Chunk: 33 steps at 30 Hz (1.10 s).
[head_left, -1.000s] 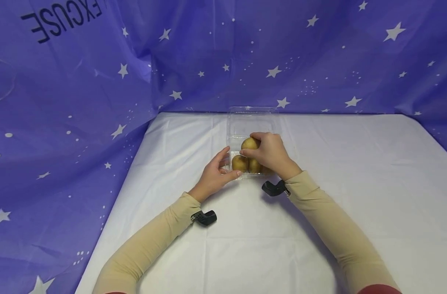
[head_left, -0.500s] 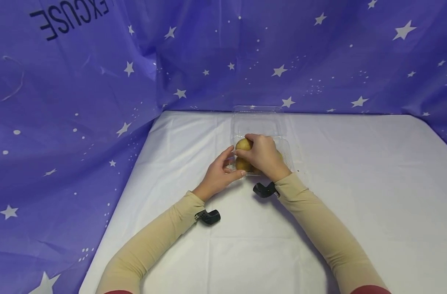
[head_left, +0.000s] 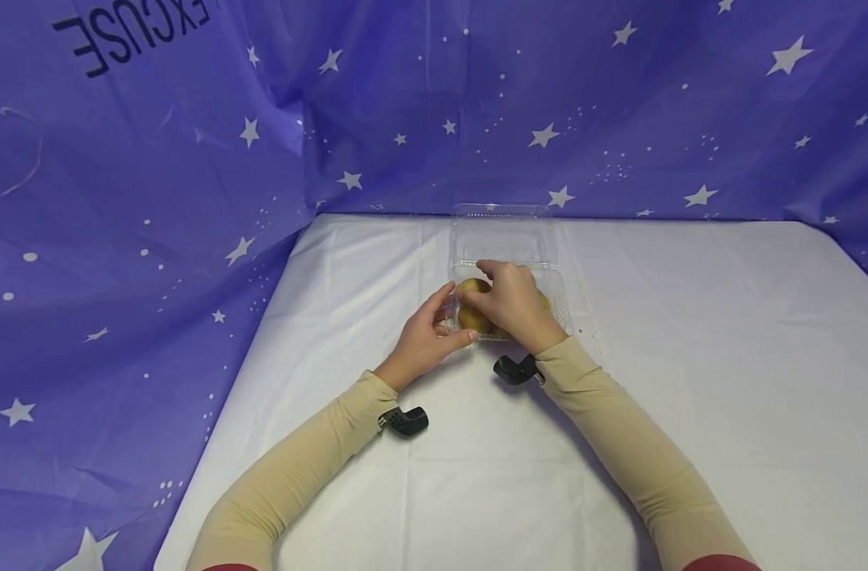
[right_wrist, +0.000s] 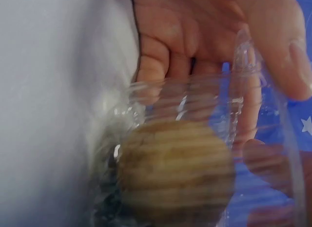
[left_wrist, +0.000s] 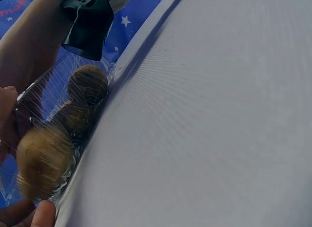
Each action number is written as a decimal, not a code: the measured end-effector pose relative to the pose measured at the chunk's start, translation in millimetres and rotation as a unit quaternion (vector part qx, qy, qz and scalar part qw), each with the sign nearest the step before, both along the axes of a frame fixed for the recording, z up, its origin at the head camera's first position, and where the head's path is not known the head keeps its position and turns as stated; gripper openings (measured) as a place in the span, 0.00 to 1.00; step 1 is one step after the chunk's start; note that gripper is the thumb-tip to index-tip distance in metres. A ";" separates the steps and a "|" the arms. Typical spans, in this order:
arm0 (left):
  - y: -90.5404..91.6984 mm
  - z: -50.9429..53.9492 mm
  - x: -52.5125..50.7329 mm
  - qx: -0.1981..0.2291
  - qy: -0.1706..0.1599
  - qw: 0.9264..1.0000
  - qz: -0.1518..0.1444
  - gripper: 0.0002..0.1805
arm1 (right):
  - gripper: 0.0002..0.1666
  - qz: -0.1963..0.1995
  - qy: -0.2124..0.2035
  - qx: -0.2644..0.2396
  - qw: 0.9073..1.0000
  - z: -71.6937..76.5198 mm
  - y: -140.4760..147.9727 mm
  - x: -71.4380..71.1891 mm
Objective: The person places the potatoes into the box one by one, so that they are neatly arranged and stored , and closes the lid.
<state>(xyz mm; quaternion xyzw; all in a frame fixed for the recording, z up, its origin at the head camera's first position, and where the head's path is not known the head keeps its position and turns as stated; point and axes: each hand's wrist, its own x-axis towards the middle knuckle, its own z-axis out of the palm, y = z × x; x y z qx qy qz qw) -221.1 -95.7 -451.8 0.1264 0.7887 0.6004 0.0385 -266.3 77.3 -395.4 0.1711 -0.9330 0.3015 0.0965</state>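
Observation:
A clear plastic clamshell box [head_left: 560,301] stands on the white cloth, its lid [head_left: 501,238] raised at the back. In it lie several round yellow-brown pieces of produce, kind unclear, including a near-left piece [head_left: 472,319]. My left hand [head_left: 422,342] spans the box's left front corner, fingers against the side and thumb at the front. Over the box, my right hand [head_left: 515,305] has its thumb across a back-left piece [head_left: 472,284] and its index finger lifted off it. The right wrist view shows one piece [right_wrist: 175,171] through the box wall. My right hand hides part of the contents.
A white-clothed table [head_left: 690,357] extends around the box. Behind and left hangs a purple-blue curtain [head_left: 376,95] with white stars. Black wrist cameras sit on both wrists, one on the left [head_left: 407,422] and one on the right [head_left: 515,369].
My right hand moved left with the yellow-brown piece and lowered it into the back-left of the box. The index finger has come off it. My left hand stays at the corner.

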 end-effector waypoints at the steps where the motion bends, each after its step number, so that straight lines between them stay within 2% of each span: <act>1: -0.1 -0.1 0.0 0.000 -0.001 1.000 0.000 0.50 | 0.35 0.000 -0.002 -0.001 1.000 -0.1 0.3 -0.1; 8: 1.4 -0.3 -0.3 0.002 -0.003 1.000 0.000 0.49 | 0.35 0.001 -0.005 0.003 1.000 -0.3 4.1 -0.6; 14: 0.6 -0.3 0.0 -0.004 -0.002 1.000 0.003 0.49 | 0.33 0.012 -0.001 0.005 1.000 9.6 17.1 1.8; 22: 0.5 -2.0 -1.3 -0.007 -0.001 1.000 0.002 0.49 | 0.32 0.005 0.002 -0.013 1.000 21.1 69.9 4.6; 28: 0.5 -1.2 -0.6 -0.008 0.007 1.000 0.005 0.49 | 0.32 -0.013 -0.004 0.003 1.000 18.0 110.9 3.5; 33: 0.2 0.0 -0.4 -0.007 0.007 1.000 0.005 0.49 | 0.31 -0.022 -0.016 0.008 1.000 11.1 128.2 0.5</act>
